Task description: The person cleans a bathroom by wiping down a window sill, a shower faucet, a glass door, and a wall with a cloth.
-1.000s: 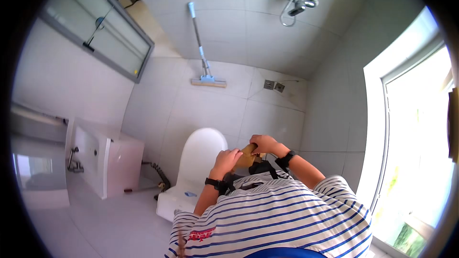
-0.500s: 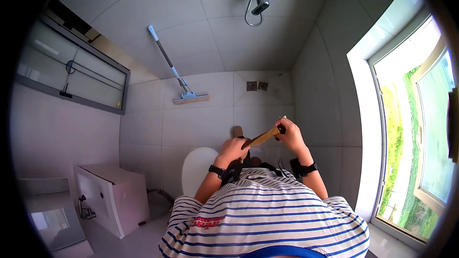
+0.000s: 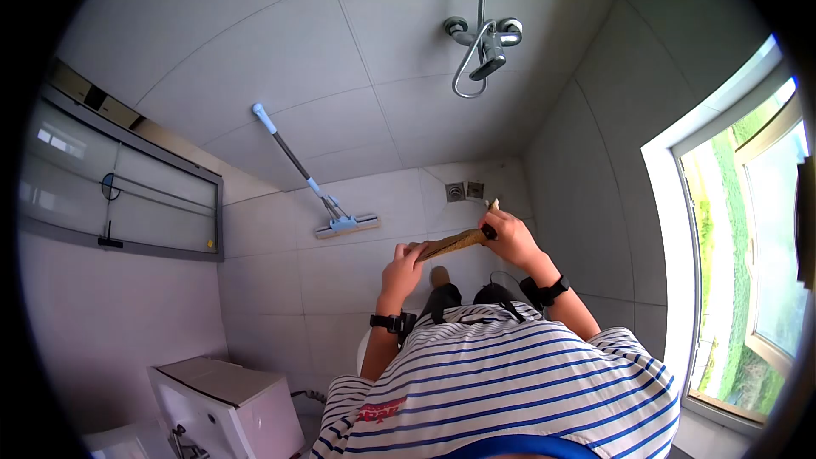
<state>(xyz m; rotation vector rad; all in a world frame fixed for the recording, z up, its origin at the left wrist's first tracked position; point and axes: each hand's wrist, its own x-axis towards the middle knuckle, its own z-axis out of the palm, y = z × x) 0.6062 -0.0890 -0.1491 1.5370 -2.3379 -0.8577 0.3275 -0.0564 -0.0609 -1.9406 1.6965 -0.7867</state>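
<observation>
My left hand (image 3: 402,274) is closed on the left end of a long, flat brown piece (image 3: 452,244) with a rough-looking surface. Its exact kind does not show. On the other end, my right hand (image 3: 508,238) has its fingers wrapped round it, with something dark at the grip. A small pale bit (image 3: 493,204) sticks up by the right fingertips; I cannot tell what it is. The piece spans the gap between both hands, in front of my body and above the floor, tilted slightly up to the right.
A blue-headed mop (image 3: 342,224) leans on the tiled wall. A shower mixer (image 3: 486,47) is fixed above two floor drains (image 3: 464,191). On the right stands an open window (image 3: 739,238). A white cabinet (image 3: 225,408) is at lower left, below a grey-framed glass panel (image 3: 119,178).
Both hands have moved away from my body with the brown piece, which now lies more level. The left hand has shifted slightly left. My view has tilted up towards the wall.
</observation>
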